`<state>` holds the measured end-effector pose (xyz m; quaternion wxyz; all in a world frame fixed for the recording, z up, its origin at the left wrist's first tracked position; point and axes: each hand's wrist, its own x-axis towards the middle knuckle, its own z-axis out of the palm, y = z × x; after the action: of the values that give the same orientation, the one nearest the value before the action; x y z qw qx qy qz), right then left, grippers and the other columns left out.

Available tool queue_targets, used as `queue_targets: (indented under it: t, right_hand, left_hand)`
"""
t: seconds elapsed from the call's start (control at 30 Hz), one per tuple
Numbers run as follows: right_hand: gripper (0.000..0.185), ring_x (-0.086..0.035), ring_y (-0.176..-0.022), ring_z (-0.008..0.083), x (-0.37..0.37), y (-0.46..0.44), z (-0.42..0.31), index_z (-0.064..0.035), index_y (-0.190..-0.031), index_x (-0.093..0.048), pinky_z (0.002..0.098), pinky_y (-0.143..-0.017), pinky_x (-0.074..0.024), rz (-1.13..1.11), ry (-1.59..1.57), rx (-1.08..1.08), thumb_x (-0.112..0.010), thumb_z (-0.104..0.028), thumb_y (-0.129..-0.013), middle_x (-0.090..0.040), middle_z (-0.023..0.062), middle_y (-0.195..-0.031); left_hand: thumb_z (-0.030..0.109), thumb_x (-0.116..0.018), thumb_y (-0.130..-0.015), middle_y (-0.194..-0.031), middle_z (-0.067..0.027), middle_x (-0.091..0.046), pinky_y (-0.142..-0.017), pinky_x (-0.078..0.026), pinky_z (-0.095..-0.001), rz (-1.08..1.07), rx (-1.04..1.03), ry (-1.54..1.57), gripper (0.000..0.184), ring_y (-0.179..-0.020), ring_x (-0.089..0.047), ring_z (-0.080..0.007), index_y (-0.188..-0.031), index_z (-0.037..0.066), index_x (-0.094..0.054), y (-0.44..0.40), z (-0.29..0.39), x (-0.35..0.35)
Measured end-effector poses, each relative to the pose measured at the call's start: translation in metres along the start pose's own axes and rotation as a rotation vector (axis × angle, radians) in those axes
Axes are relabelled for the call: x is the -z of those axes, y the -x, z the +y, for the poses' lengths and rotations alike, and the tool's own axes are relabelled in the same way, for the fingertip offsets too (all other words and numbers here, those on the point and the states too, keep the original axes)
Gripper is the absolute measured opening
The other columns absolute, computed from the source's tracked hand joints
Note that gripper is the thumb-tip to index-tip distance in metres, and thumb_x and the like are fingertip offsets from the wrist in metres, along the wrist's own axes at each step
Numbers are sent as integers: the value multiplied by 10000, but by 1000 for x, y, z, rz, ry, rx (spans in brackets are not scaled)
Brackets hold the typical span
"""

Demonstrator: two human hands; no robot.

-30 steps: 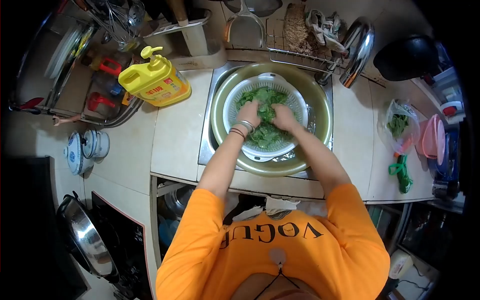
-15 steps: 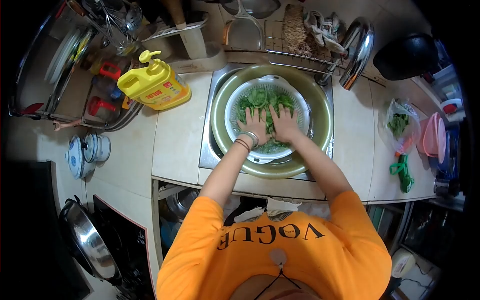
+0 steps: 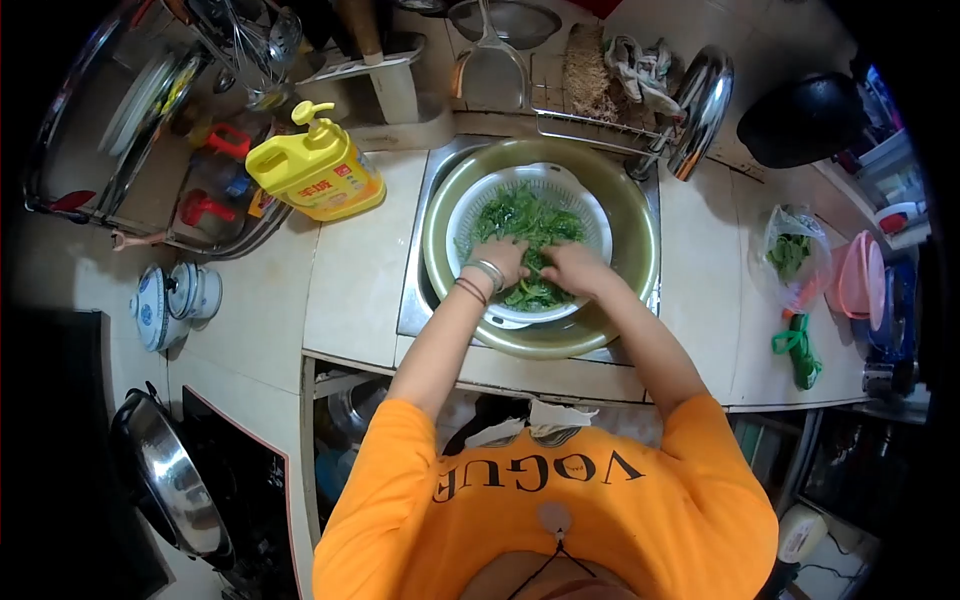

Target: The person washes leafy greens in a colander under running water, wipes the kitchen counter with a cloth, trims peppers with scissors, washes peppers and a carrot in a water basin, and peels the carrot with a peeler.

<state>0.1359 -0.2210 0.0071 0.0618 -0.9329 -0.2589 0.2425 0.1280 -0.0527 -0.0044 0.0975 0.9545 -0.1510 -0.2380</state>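
Yellow bottle (image 3: 325, 180) on the counter (image 3: 360, 270), left of an olive basin (image 3: 640, 240) in the sink (image 3: 412, 300); inside it, a white strainer (image 3: 594, 208) full of greens (image 3: 530, 212); left hand (image 3: 502, 260), then right hand (image 3: 577, 270), both curled into them, grip impossible to tell; farther right, a plastic bag (image 3: 820, 265).

Orange short-sleeved shirt (image 3: 610, 515), black VOGUE lettering (image 3: 540, 472), black neck cord (image 3: 556, 547); silver bracelet (image 3: 490, 271), dark wristbands (image 3: 470, 289)

Between five and six o'clock, on the orange shirt (image 3: 545, 478), we read VOGUE in black capitals (image 3: 540, 470), upside down to us; smaller print inside its O escapes us. Near ten o'clock, the yellow pump bottle's label (image 3: 328, 188) shows red Chinese characters, apparently 羊城.
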Motion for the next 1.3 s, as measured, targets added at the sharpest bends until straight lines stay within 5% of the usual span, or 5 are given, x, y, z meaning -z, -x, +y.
queue_targets:
  t: [0.17, 0.4, 0.67, 0.97, 1.3]
  right_hand:
    - [460, -525, -917, 356, -22, 30, 29, -16, -1145, -403, 401, -805, -416, 880, -289, -285, -565, -192, -752, -495, 243, -1039]
    - [301, -611, -741, 209, -41, 9, 63, 0, -1029, -481, 332, -629, -529, 83, -1771, -573, -547, -142, -772, -596, 108, -853]
    - [262, -596, -656, 166, -42, 5, 62, -25, -1009, -470, 275, -514, -540, -72, -1666, -573, -498, -68, -753, -559, 69, -816]
    - [182, -556, -458, 183, -29, 22, 46, 56, -884, -431, 275, -378, -521, 60, -1800, -505, -494, -12, -727, -517, 78, -625]
    - [367, -602, -680, 254, -5, 95, 30, 101, -1047, -381, 325, -540, -547, 273, -1825, -498, -476, 8, -706, -536, 168, -859]
  left_hand:
    - [317, -500, -806, -784, -140, -597, -640, -451, -358, 630, -131, 356, 293, -732, -567, -311, -871, 58, -621, 30, 0, 12]
    - [387, -458, -819, -1223, -180, -405, -896, -297, -492, 710, 94, 230, 440, -1131, -377, -318, -1141, 89, -491, -21, 11, -15]
    - [521, -414, -791, -1372, -133, -194, -969, -56, -588, 274, 19, -54, 664, -1277, -135, -295, -1305, 123, -279, -34, 16, -24]
    - [181, -525, -804, -578, -92, -572, -461, -406, -272, 1039, 63, 1056, 170, -477, -539, -146, -851, 49, -621, 17, 8, 25]
    - [34, -515, -804, -843, -49, -566, -670, -413, -197, 1052, 242, 1269, 161, -748, -504, -82, -951, -24, -544, 128, -58, -21]
